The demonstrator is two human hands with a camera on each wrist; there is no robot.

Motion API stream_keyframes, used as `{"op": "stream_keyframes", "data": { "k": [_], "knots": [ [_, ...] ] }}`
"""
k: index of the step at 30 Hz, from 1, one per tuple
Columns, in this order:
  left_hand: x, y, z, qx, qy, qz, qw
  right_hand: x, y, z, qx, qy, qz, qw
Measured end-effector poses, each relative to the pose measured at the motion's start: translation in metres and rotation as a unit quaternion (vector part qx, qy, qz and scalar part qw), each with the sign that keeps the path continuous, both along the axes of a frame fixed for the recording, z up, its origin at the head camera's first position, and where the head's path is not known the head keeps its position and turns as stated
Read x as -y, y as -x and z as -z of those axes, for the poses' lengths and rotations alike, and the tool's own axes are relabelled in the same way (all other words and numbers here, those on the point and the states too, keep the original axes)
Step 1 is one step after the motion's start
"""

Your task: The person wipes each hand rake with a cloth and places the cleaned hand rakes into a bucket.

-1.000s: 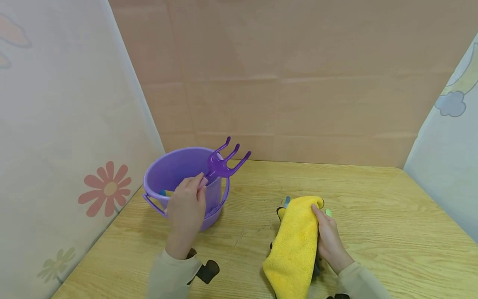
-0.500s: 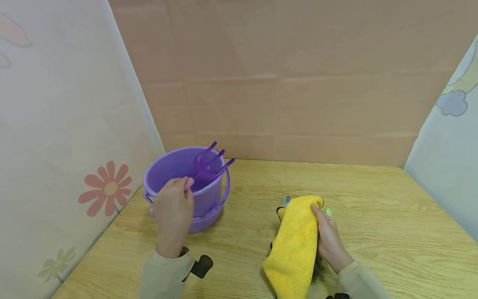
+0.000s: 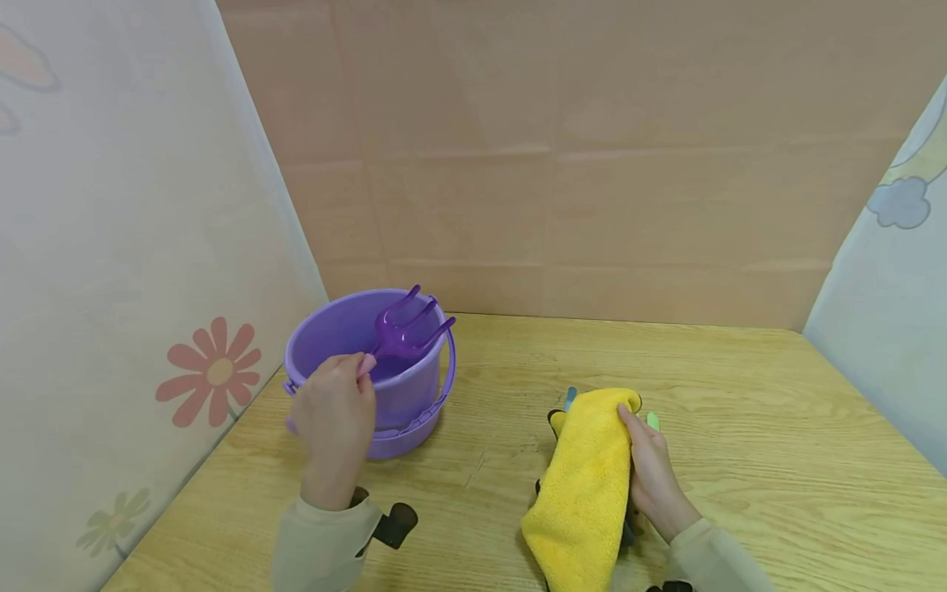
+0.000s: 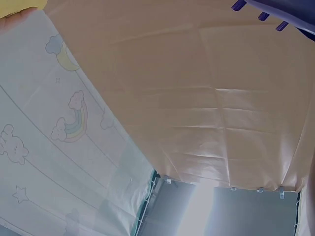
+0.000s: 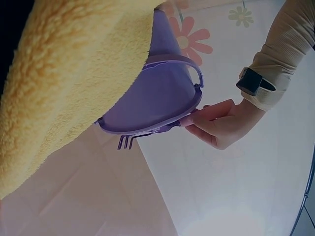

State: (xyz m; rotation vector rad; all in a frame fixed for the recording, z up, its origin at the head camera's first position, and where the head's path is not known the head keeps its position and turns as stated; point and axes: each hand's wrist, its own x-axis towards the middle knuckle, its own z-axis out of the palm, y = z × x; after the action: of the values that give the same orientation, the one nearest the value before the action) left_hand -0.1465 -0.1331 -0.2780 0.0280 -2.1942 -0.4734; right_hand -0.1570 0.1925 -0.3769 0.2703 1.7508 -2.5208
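My left hand [image 3: 334,419] grips the pink handle of a purple three-pronged toy garden fork [image 3: 399,335] at the near side of the purple bucket [image 3: 407,403]. The fork's prongs slant up and to the right over the bucket's mouth. In the right wrist view, the fingers [image 5: 209,123] pinch the handle beside the bucket's rim. On the right, my right hand [image 3: 654,473] holds a yellow plush cloth [image 3: 584,485] by its right edge, thumb on top. The cloth drapes toward the table's near side and hides most of what lies under it.
A blue tip [image 3: 570,398] and a green tip [image 3: 653,420] poke out around the cloth. The bucket's handle [image 3: 448,374] hangs down its right side. A flowered white sheet [image 3: 192,247] stands close on the left, a brown sheet [image 3: 562,164] behind the wooden table [image 3: 740,395].
My left hand has moved left and slightly down with the garden fork, bringing its prongs from beyond the bucket's right rim to over its mouth. The right hand and cloth have stayed in place.
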Motion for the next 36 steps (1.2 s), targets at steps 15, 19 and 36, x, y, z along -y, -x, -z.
{"op": "stream_keyframes", "data": {
  "k": [15, 19, 36],
  "knots": [
    [0.005, -0.004, -0.003, 0.049, 0.005, -0.024, 0.9985, 0.000, 0.001, 0.000, 0.010, 0.001, 0.001, 1.000],
    [0.006, -0.006, -0.005, 0.073, 0.009, -0.035, 0.9967, 0.000, 0.001, 0.000, 0.012, -0.008, 0.000, 1.000],
    [0.007, 0.013, -0.025, 0.208, 0.042, -0.032, 0.9766, 0.002, 0.000, -0.001, 0.017, -0.015, 0.004, 1.000]
  ]
}}
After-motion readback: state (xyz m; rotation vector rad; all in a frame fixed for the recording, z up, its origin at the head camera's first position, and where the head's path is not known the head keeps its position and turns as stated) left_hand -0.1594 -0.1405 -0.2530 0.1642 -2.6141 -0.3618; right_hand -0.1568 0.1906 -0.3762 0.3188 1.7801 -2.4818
